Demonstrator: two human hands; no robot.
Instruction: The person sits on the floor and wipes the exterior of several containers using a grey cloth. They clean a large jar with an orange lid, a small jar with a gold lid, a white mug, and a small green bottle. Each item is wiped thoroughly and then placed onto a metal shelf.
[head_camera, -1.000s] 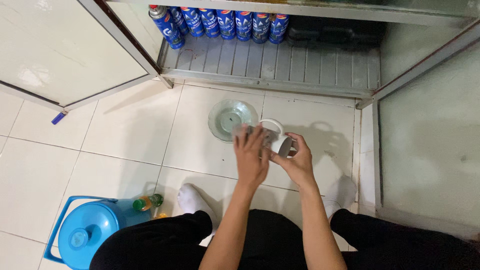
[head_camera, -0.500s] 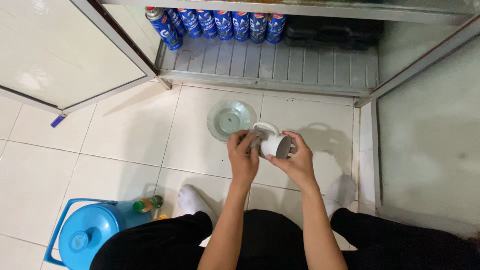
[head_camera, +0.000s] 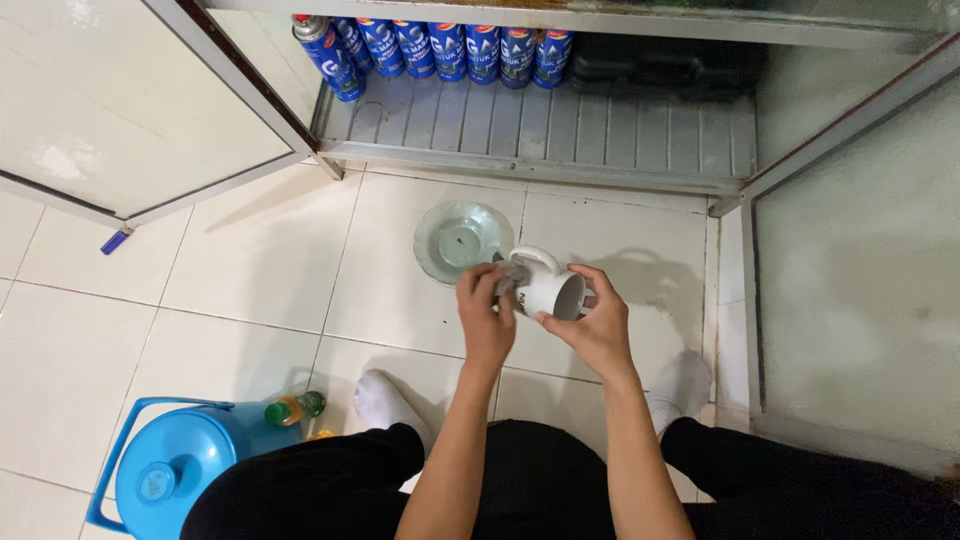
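Floor tiles (head_camera: 250, 270), pale and glossy, fill most of the view, with a person in black trousers crouching over them, socked feet planted either side. Ahead stands a cabinet (head_camera: 560, 120) with both glass doors swung wide, probably so its low ribbed shelf can be reached; a row of blue cans (head_camera: 440, 45) lines the back of that shelf beside a dark case (head_camera: 665, 65). At lower left sits a blue jug (head_camera: 175, 475) with a carrying handle, and a small green-capped bottle (head_camera: 295, 408) lies against it. A clear glass dish (head_camera: 460, 240) rests on the tiles just beyond the hands, seemingly set down there within easy reach. Above the floor, between the knees and the dish, the white mug (head_camera: 550, 290) is held on its side with its mouth turned to the person's right. The right hand (head_camera: 595, 330) grips it around the body and rim, steadying it. The left hand (head_camera: 488, 305) is closed on a small grey cloth (head_camera: 512, 274) pressed against the mug's base near the handle, a tilt that appears to expose that end for wiping.
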